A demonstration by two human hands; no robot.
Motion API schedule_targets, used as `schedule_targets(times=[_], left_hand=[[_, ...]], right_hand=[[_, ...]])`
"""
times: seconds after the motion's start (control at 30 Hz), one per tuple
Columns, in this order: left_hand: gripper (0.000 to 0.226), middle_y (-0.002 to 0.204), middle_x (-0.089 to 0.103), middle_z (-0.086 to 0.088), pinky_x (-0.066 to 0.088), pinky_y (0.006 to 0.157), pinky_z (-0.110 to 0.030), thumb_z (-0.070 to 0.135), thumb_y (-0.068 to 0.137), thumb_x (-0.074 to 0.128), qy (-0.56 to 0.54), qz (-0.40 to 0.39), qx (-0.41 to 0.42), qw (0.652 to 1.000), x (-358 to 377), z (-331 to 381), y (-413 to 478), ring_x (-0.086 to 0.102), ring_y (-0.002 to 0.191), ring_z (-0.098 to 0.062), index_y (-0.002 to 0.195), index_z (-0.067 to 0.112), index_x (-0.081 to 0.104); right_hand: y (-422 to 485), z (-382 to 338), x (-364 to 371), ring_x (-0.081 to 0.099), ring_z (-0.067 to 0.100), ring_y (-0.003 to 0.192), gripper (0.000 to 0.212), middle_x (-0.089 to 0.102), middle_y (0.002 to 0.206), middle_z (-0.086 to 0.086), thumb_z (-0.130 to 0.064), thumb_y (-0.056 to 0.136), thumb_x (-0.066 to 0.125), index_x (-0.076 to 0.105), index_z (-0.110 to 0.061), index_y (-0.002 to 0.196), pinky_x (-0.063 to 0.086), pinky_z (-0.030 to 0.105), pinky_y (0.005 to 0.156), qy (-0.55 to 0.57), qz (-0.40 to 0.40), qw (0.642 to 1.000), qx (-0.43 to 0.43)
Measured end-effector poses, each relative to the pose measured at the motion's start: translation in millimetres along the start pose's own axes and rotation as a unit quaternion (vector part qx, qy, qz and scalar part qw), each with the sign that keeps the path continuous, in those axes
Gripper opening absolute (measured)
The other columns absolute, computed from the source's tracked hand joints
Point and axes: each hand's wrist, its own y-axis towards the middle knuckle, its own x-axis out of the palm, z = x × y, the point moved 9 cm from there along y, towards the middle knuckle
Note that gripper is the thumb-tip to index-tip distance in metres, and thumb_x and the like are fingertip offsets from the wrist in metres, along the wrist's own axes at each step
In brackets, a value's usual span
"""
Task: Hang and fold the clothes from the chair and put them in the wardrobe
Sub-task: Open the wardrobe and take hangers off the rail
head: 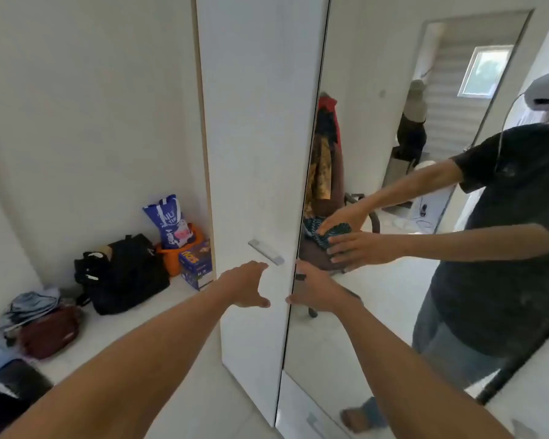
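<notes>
While both hands [248,285] [314,288] reach wardrobe door [254,153], fingers spread, empty; bag lettering unreadable.

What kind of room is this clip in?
Probably a bedroom or dressing corner at home: a tall white wardrobe with a mirrored door, and bags on the floor beside it.

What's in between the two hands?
In the head view, the closed seam where the white wardrobe door meets the mirror door runs between the left hand and right hand; nothing else.
</notes>
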Motion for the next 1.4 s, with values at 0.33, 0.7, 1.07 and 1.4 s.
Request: schedule_targets(times=[0.33,0.7,1.07,1.4], left_hand=[[0.119,0.167,0.005,0.008,0.050,0.099,-0.047,0.042,0.081,0.078,-0.027,0.014,0.047,0.998,39,-16,97,0.047,0.135,-0.028,0.156,0.036,-0.015],[0.118,0.167,0.013,0.003,0.055,0.093,-0.042,0.049,0.085,0.072,-0.014,0.072,0.075,0.995,52,-42,81,0.051,0.131,-0.026,0.150,0.045,-0.026],[0.113,0.141,0.057,-0.006,0.035,0.107,-0.057,0.073,0.070,0.072,0.052,0.213,-0.056,0.974,21,-139,-38,0.057,0.123,-0.028,0.152,0.021,0.014],[0.122,0.141,0.039,-0.004,0.039,0.097,-0.052,0.052,0.067,0.085,0.130,0.346,-0.210,0.905,-60,-268,-106,0.040,0.122,-0.026,0.156,0.022,0.006]], right_hand=[[78,56,29,0.036,0.017,0.143,0.103,0.037,0.156,-0.007,-0.031,0.081,0.078,0.009,-0.039,0.156,0.040,0.049,0.113,0.112,0.041,0.993,0.014],[66,43,43,0.049,0.009,0.134,0.053,0.052,0.145,-0.011,-0.005,0.095,0.057,0.047,-0.023,0.144,0.042,0.040,0.113,0.230,0.164,0.958,-0.051],[105,-81,119,0.070,0.012,0.107,0.056,0.072,0.109,-0.022,-0.056,0.102,0.027,0.011,-0.049,0.154,0.042,0.043,0.112,0.325,-0.053,0.935,-0.133],[199,-232,179,0.071,0.011,0.099,0.063,0.067,0.127,0.004,-0.073,0.092,0.024,0.002,-0.059,0.149,0.055,0.044,0.097,0.230,-0.134,0.932,-0.247]])
